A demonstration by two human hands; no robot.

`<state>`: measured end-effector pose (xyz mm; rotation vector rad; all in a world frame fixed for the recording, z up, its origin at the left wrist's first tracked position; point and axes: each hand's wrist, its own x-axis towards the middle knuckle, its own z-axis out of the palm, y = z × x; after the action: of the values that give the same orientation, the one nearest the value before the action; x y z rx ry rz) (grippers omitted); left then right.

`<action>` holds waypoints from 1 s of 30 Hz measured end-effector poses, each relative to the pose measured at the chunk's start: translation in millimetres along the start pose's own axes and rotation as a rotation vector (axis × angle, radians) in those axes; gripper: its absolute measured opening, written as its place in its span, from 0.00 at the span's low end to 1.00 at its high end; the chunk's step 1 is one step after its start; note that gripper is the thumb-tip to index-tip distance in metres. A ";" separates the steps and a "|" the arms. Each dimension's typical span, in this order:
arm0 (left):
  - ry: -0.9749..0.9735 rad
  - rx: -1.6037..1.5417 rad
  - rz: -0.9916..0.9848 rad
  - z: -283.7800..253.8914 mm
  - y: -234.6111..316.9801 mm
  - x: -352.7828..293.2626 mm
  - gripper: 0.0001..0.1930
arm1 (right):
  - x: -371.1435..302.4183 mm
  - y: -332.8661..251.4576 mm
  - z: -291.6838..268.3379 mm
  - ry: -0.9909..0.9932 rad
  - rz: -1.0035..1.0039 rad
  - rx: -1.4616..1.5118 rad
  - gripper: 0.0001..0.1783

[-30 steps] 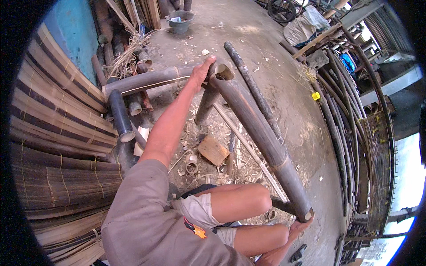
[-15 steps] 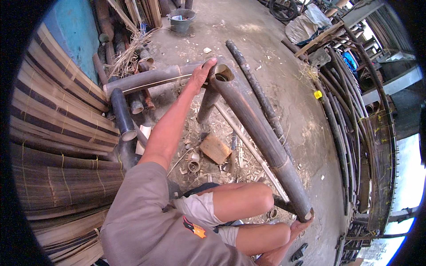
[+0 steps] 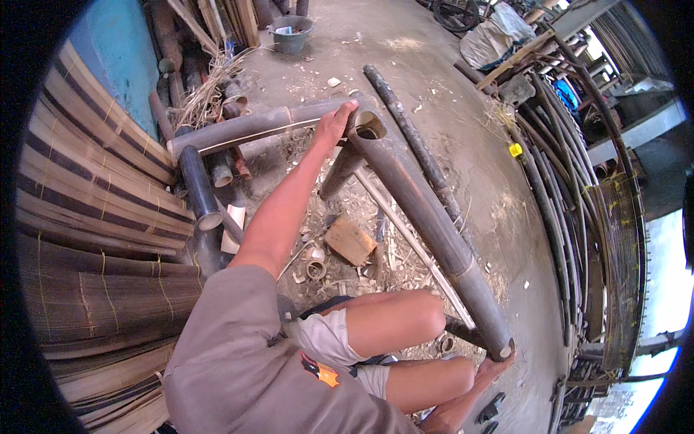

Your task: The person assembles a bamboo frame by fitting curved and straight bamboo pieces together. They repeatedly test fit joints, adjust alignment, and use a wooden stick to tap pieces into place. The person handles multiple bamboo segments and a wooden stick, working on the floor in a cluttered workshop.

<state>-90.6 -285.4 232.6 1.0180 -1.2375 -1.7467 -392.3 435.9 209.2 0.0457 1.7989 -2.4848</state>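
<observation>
A thick, dark bamboo pole (image 3: 423,210) slants from the upper middle down to the lower right, its hollow end facing up toward me. My left hand (image 3: 334,124) grips it beside that upper end, at the corner where a horizontal bamboo pole (image 3: 253,127) and a short bamboo leg (image 3: 341,172) come together. Some of its fingers are hidden. At the lower end my right hand (image 3: 496,369) is cupped around the pole's rim, partly hidden behind my knee. A pale split strip (image 3: 408,235) runs below the pole.
A wooden block (image 3: 350,240) lies among shavings and a bamboo ring (image 3: 316,269). Beyond the pole lies a thinner dark pole (image 3: 412,137). Slatted bamboo blinds (image 3: 94,282) stand at left, a grey bucket (image 3: 291,37) farther off, stacked poles (image 3: 553,231) at right.
The slanting pole's upper end has shifted slightly right and nearer to me. Both hands stay at its ends. The whole view has moved a little.
</observation>
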 end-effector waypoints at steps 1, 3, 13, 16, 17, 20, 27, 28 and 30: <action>0.050 -0.014 0.037 6.0 0.2 -0.7 0.38 | -0.3 -0.8 -1.6 -0.013 -0.008 -0.011 0.29; 0.074 -0.014 0.035 7.1 -0.1 -1.3 0.38 | -2.7 1.4 -2.1 -0.020 -0.054 -0.089 0.30; -0.073 -0.241 0.074 -5.9 -26.8 7.4 0.45 | 0.0 0.2 -14.5 -0.028 -0.031 -0.083 0.31; -0.049 -0.167 0.043 -7.3 -23.8 1.1 0.43 | -1.8 -2.7 -16.9 -0.015 0.036 -0.003 0.32; -0.035 -0.169 0.062 -6.3 -20.4 -2.5 0.43 | -3.3 -1.7 -13.1 -0.019 0.036 -0.018 0.32; 0.012 -0.163 0.090 -3.1 -18.0 -6.5 0.43 | 1.7 -4.6 -12.0 -0.059 0.039 0.027 0.30; 0.051 -0.049 0.107 -11.8 -4.5 -16.7 0.45 | 23.1 6.8 -8.5 0.092 -0.037 -0.337 0.30; 0.012 -0.048 0.121 -0.1 -8.3 -9.1 0.45 | 43.9 -10.8 -48.0 0.134 -0.019 -0.392 0.30; 0.037 -0.089 0.109 15.4 -16.4 -4.7 0.44 | 64.3 -35.0 -74.6 0.391 -0.213 -0.951 0.29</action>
<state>-104.8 -271.5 221.0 0.9103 -1.1603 -1.6764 -460.5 514.9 214.6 0.3057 3.0810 -1.5192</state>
